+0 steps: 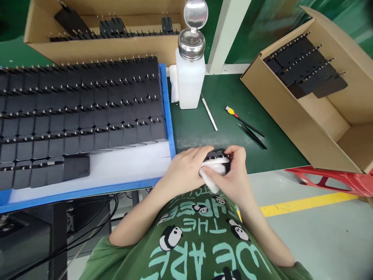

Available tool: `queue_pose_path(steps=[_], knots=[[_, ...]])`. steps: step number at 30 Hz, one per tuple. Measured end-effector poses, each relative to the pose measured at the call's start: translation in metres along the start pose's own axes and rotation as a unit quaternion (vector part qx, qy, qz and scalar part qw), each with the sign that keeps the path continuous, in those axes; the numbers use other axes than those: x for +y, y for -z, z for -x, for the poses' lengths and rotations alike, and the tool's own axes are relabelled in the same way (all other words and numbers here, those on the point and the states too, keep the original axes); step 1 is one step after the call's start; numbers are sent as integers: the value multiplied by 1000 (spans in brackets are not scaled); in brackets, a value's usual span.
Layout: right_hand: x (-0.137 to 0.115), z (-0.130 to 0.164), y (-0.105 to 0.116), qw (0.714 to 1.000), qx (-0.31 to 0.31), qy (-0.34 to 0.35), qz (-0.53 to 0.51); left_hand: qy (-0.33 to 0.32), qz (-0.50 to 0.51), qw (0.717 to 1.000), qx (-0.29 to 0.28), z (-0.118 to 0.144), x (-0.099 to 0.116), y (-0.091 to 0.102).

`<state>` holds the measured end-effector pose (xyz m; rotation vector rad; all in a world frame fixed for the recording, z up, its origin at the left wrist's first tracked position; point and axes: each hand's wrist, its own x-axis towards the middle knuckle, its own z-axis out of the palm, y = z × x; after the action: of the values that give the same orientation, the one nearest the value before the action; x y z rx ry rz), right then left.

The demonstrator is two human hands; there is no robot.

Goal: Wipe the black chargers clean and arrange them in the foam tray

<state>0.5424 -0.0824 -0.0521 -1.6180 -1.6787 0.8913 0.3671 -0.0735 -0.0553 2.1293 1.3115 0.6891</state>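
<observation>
Fingers of the left hand [186,168] curl around a small black charger [217,156], and those of the right hand [236,175] pinch a white cloth [210,171] against it; both hands are closed on these items, at the near edge of the green bench mat [204,124], just above the person's green shirt [201,241]. The charger is largely hidden; its prongs appear to face 12 o'clock, away from the body, and its long axis seems to run from 9 to 3 o'clock, though this cannot be told with certainty.

At 9 to 10 o'clock from the hands, a blue-rimmed tray [167,116] carries many rows of like chargers standing prongs up, with a bare white strip along its near edge. At 12 o'clock stands a white dispenser bottle [190,77], its metal lid flipped open; a slim metal tool [209,112], a yellow-tipped probe [234,113] and black tweezers [253,136] lie at 1 o'clock. A cardboard box [291,101] at 2 o'clock holds one partial layer of chargers; a second box [96,42] at 11 o'clock also holds chargers.

Judged from this layout, wiping is at an early to middle stage: one unit is in hand, the right-hand box is mostly unfilled, and most of the tray remains
</observation>
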Motion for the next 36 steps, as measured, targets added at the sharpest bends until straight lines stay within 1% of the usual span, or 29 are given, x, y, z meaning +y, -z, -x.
queue_pose_path(steps=[4,6,8,9,11,12,13,15,17,19,23,24,25,26,28,29,30,32,34,36], knots=[[2,-3,-9,999,28,29,22,4,-4,1000,-5,-1,1,-2],[5,-3,-9,997,37,55,29,7,-7,1000,-3,-2,2,-1],[7,-1,-5,993,60,88,43,2,-11,1000,1,0,4,5],[8,2,-1,989,83,107,51,-1,-12,1000,2,2,4,9],[9,10,7,976,131,158,71,0,-12,1000,10,10,4,18],[8,15,12,968,139,191,81,7,-9,1000,16,15,4,23],[8,19,17,961,128,228,93,18,-4,1000,24,19,3,27],[8,26,23,945,63,297,124,41,8,998,39,28,-1,31],[11,27,24,928,2,340,153,51,16,997,48,32,-5,31],[18,23,21,917,-10,363,164,42,17,997,58,34,-10,28],[39,22,15,909,14,391,145,5,31,991,127,45,-12,15],[44,26,15,907,19,397,137,-9,41,991,130,51,-10,8],[50,32,14,906,23,403,129,-25,53,991,116,58,-8,1],[56,39,13,904,22,410,120,-41,67,993,87,65,-6,-8],[72,54,8,903,-1,415,109,-55,92,994,8,81,-6,-27],[82,61,4,906,-18,409,107,-43,99,994,-26,89,-9,-36],[92,65,0,912,-32,396,107,-16,101,993,-54,97,-15,-45],[117,70,-7,930,-38,347,111,71,96,988,-93,112,-34,-56],[141,71,-10,952,-24,285,112,176,87,974,-113,126,-58,-61],[159,70,-10,968,-10,227,106,264,78,954,-119,137,-78,-61]])
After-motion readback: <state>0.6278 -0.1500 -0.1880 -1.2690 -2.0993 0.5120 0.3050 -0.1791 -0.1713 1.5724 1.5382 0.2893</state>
